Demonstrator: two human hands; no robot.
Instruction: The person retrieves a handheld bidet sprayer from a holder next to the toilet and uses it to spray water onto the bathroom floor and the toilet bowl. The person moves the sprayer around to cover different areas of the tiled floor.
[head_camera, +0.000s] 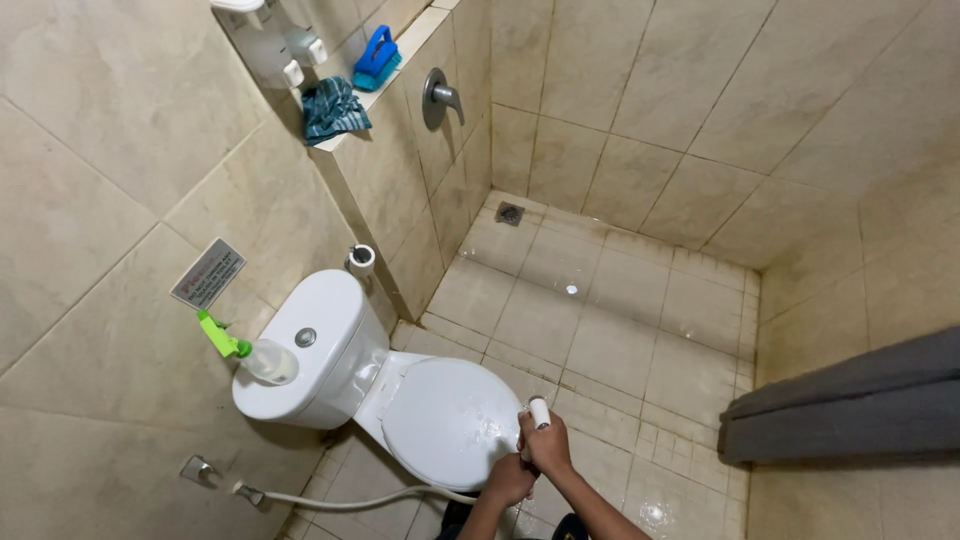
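Fingers (545, 432) of the right hand (548, 445) are wrapped tight round a handheld bidet sprayer (539, 412), white head poking out above the fist. Left hand (508, 480) sits just below and beside it, fingers curled; whether the sprayer's lower end or the hose is held cannot be told, as the grip is hidden.

Sprayer is held over the front edge of the closed toilet lid (450, 420), which looks wet. A pale hose (350, 500) runs along the floor from a wall valve (248, 492) at the toilet's left side toward the hands.

Handling judgement: sprayer is light, rigid plastic, likely slick when wet. It is best gripped round the body below the head, thumb kept on the trigger. Hose is flexible and will drag and tug back; slack should be kept. Recoil under pressure is expected to be small but twisty.

Also seen: a spray bottle with green trigger (250, 352) lying on the cistern (310, 340), a toilet roll (361, 258) by the low wall, a blue scrub brush (377, 58) and a teal cloth (333, 108) on the ledge, a floor drain (510, 212) in the far corner, a grey towel (850, 405) at right.
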